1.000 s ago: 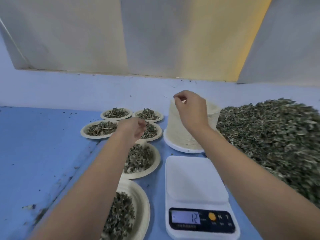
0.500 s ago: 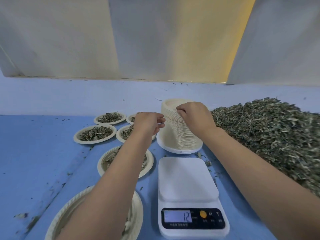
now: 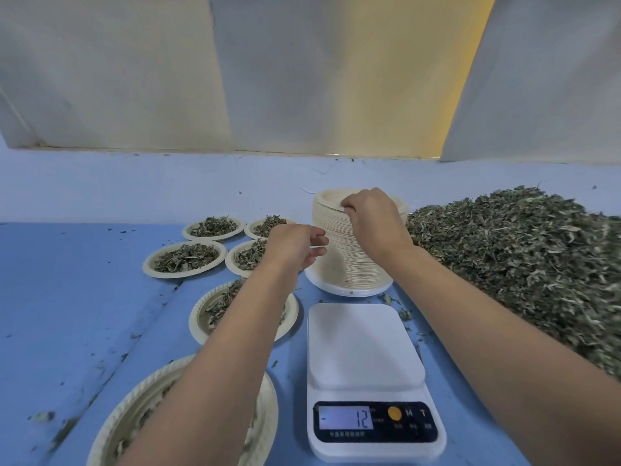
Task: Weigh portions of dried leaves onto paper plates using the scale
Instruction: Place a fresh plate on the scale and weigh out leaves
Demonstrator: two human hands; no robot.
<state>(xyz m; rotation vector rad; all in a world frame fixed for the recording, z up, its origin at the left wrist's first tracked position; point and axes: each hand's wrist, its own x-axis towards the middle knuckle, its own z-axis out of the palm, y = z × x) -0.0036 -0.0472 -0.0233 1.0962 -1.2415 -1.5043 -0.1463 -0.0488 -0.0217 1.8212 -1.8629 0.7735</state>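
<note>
A tall stack of paper plates (image 3: 339, 250) stands behind the white scale (image 3: 364, 348), whose bare platform shows "-12" on the display. My right hand (image 3: 373, 220) pinches the rim of the top plates on the stack. My left hand (image 3: 295, 245) rests against the stack's left side with loosely bent fingers, holding nothing. A large heap of dried leaves (image 3: 524, 264) lies to the right.
Several paper plates filled with leaves sit left of the stack and scale, among them a far plate (image 3: 184, 258), a middle plate (image 3: 205, 317) and a near plate (image 3: 127, 418) partly under my left arm. Leaf crumbs dot the blue table (image 3: 67, 314). A wall rises behind.
My left hand moved right from above the filled plates to the stack's side. My right hand came down from above the stack onto its top rim. The scale reading stayed the same.
</note>
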